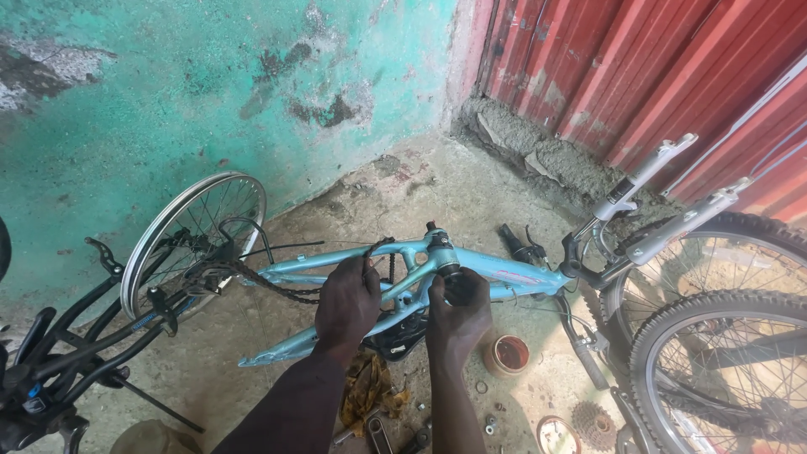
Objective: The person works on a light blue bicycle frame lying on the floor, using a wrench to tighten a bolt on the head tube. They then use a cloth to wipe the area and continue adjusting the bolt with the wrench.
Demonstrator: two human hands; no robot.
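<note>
Both hands on the upturned light-blue bike frame (370, 273) lying on the concrete floor (437, 193). Left hand (347, 301) wraps frame tube and loose chain (282, 286); right hand (458, 307) fingers closed round the bottom bracket shell (443, 252). Risk: slack chain could pinch the left fingers if the frame shifts, or small parts roll off near the orange tub (509, 354).

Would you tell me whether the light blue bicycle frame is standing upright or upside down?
Upside down: the light blue bicycle frame rests inverted, bottom bracket uppermost.
</note>
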